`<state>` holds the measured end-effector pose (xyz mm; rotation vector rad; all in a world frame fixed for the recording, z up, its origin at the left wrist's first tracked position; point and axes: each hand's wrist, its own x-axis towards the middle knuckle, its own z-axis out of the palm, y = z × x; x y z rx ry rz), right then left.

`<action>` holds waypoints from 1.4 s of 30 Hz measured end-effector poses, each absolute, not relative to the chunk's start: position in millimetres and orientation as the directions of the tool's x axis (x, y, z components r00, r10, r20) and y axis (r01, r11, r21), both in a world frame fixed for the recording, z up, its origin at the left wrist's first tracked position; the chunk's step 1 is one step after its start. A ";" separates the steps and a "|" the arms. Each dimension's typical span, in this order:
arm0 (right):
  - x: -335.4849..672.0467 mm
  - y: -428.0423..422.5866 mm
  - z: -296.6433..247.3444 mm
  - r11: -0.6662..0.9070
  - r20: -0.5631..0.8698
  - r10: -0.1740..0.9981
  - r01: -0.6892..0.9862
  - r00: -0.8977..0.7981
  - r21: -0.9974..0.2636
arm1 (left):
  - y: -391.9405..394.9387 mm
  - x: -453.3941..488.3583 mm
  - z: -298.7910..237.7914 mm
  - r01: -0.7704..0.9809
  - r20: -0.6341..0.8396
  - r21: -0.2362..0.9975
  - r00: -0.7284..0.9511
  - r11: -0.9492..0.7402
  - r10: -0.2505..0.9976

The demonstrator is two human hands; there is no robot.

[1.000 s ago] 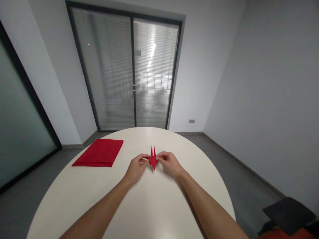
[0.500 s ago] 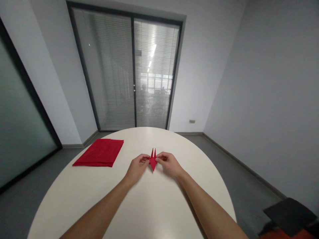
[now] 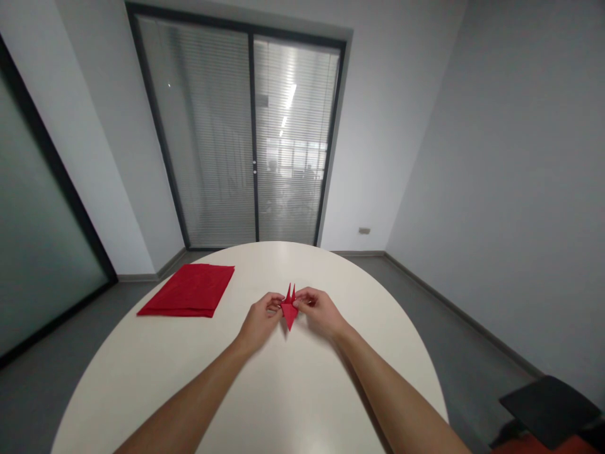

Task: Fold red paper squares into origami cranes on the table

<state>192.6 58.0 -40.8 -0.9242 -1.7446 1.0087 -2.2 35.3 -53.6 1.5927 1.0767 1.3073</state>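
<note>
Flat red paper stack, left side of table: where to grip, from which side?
The red paper stack lies flat on the table, so only its edges offer purchase. Probably pinch the near right corner, fingers sliding under from the right: it is closest to the left hand, which with the right hand now pinches the folded red piece.
</note>
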 end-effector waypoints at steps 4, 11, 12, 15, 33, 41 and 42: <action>193.2 53.7 -33.6 0.450 0.383 0.877 0.220 -0.289 -0.865 | 38.3 -3.5 -58.5 0.130 0.326 0.931 0.115 -0.340 0.938; 197.4 49.9 -24.0 0.517 0.469 0.854 0.261 -0.224 -0.816 | 35.9 -4.7 -58.0 0.175 0.306 0.931 0.109 -0.321 0.946; 197.7 50.1 -24.1 0.518 0.472 0.853 0.261 -0.222 -0.815 | 35.4 -5.0 -57.5 0.188 0.306 0.928 0.110 -0.322 0.946; 198.0 50.7 -24.8 0.513 0.466 0.856 0.258 -0.225 -0.819 | 34.8 -5.7 -56.7 0.227 0.321 0.914 0.103 -0.336 0.941; 196.0 53.7 -29.7 0.447 0.416 0.880 0.101 -0.228 -0.889 | 36.5 -7.9 -57.3 0.248 0.376 0.891 0.068 -0.380 0.924; 196.9 54.6 -30.9 0.455 0.406 0.882 0.209 -0.238 -0.865 | 36.7 -7.0 -53.6 0.228 0.385 0.895 0.038 -0.383 0.922; 197.1 54.8 -31.0 0.458 0.407 0.881 0.221 -0.241 -0.861 | 36.5 -6.9 -53.2 0.228 0.384 0.895 0.039 -0.383 0.922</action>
